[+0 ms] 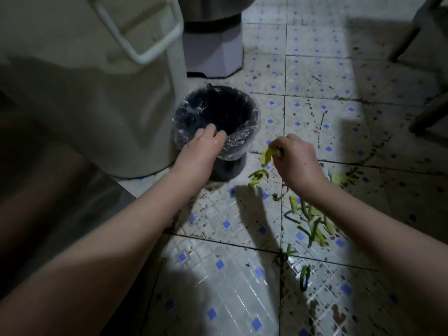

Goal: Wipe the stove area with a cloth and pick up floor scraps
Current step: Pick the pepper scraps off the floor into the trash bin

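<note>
Green vegetable peels (310, 221) lie scattered on the tiled floor (225, 263) at the right. My right hand (299, 161) is pinched shut on one yellow-green peel (266, 155), which dangles just above the floor. A small black bin (242, 110) lined with clear plastic stands left of it. My left hand (202, 151) grips the bin's near rim, fingers curled over the plastic. Another curled peel (258, 177) lies on the floor between the bin and my right wrist. No cloth is in view.
A large cream bucket (101, 98) with a handle stands against the bin's left side. A grey pedestal base (213, 52) is behind the bin. Dark furniture legs (426, 112) stand at the far right. The floor is dirty, with dark specks.
</note>
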`<state>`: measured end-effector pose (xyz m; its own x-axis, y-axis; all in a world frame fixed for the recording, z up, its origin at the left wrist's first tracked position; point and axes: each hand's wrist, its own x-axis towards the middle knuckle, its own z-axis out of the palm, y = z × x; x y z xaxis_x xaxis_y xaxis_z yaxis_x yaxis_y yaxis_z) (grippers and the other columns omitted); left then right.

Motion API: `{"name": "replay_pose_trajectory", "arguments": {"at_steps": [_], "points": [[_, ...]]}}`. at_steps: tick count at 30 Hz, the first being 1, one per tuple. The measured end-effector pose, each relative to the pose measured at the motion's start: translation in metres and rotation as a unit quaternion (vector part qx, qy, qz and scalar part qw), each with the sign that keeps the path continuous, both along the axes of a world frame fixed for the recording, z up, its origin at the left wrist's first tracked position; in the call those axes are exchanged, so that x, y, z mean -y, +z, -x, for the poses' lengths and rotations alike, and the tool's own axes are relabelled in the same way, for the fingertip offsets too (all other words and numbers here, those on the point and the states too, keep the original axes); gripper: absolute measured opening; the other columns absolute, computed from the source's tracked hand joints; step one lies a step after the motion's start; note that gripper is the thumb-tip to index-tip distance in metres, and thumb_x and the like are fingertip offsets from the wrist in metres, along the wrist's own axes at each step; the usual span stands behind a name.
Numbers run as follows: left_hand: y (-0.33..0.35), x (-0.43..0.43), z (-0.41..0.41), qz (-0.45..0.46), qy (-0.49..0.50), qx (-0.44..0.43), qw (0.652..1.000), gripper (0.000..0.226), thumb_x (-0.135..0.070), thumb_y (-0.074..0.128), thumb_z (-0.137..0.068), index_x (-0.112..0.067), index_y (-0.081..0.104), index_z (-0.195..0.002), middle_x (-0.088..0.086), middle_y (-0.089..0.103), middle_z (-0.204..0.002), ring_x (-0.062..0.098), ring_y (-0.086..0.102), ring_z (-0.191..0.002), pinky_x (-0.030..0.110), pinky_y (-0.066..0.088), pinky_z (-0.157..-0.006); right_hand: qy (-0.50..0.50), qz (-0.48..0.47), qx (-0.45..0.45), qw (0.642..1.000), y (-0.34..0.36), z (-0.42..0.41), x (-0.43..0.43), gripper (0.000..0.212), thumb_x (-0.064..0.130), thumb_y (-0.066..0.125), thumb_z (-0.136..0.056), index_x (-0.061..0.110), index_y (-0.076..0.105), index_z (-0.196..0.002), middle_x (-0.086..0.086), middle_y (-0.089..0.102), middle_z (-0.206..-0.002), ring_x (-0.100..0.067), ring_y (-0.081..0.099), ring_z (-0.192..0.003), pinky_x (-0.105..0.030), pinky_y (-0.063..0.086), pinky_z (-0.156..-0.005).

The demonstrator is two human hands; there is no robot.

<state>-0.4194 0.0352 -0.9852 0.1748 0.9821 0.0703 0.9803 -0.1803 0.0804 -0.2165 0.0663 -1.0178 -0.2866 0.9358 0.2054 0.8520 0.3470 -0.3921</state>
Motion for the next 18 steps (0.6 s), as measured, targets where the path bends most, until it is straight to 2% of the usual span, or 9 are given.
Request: {"name": "replay_pose_trajectory", "arguments": {"at_steps": [2, 5, 9, 12, 16, 18], "points": [[0.006, -0.014, 0.007, -0.018, 0.003, -0.01, 1.0, 0.029, 0.012, 0.047, -0.084, -0.004, 0.047, -0.108, 0.016, 0.042, -0.112, 0.033, 0.043, -0.104, 0.043, 0.041, -0.067, -0.01, -0.013, -0.018, 1.0, 0.01, 0.008, -0.011, 0.024, 0.001, 0.054, -0.082, 0.011, 0.064, -0.101, -0.012, 0.061, -0.097, -0.034, 0.056, -0.088, -0.045, 0.045, -0.083], [0.011, -0.034, 0.016, -0.023, 0.008, -0.02, 0.999, 0.024, 0.006, 0.054, -0.087, -0.004, 0.047, -0.106, 0.017, 0.042, -0.113, 0.035, 0.044, -0.107, 0.044, 0.043, -0.07, -0.019, -0.02, -0.049, 0.998, 0.02, 0.02, -0.026, 0.021, 0.004, 0.055, -0.084, 0.011, 0.066, -0.1, -0.012, 0.062, -0.096, -0.032, 0.057, -0.088, -0.046, 0.047, -0.081], [0.014, -0.055, 0.025, -0.023, -0.004, -0.03, 0.999, 0.032, 0.006, 0.062, -0.082, -0.004, 0.046, -0.108, 0.016, 0.042, -0.114, 0.035, 0.046, -0.105, 0.049, 0.047, -0.079, -0.017, -0.02, -0.069, 0.997, 0.028, 0.038, -0.043, 0.021, 0.007, 0.059, -0.084, 0.013, 0.066, -0.103, -0.012, 0.062, -0.098, -0.031, 0.058, -0.088, -0.044, 0.048, -0.08], [0.012, -0.066, 0.031, -0.031, -0.007, -0.037, 0.999, 0.033, 0.009, 0.057, -0.082, -0.004, 0.048, -0.112, 0.016, 0.044, -0.116, 0.035, 0.048, -0.104, 0.045, 0.045, -0.079, -0.028, -0.016, -0.094, 0.995, 0.03, 0.049, -0.056, 0.022, 0.008, 0.062, -0.083, 0.014, 0.066, -0.104, -0.012, 0.062, -0.101, -0.032, 0.059, -0.09, -0.043, 0.049, -0.08], [-0.002, -0.069, 0.035, -0.01, 0.0, -0.064, 0.998, 0.041, -0.003, 0.063, -0.084, -0.01, 0.05, -0.122, 0.011, 0.046, -0.126, 0.033, 0.051, -0.111, 0.04, 0.041, -0.092, -0.035, -0.001, -0.105, 0.994, 0.026, 0.061, -0.067, 0.019, 0.012, 0.059, -0.088, 0.014, 0.066, -0.106, -0.011, 0.063, -0.105, -0.031, 0.059, -0.092, -0.045, 0.049, -0.084], [-0.008, -0.067, 0.037, -0.002, 0.011, -0.075, 0.997, 0.042, -0.002, 0.061, -0.086, -0.012, 0.049, -0.125, 0.009, 0.045, -0.131, 0.032, 0.049, -0.114, 0.04, 0.039, -0.094, -0.034, 0.002, -0.112, 0.993, 0.025, 0.068, -0.07, 0.019, 0.013, 0.059, -0.088, 0.014, 0.066, -0.106, -0.011, 0.063, -0.106, -0.031, 0.059, -0.094, -0.046, 0.049, -0.086]]}}
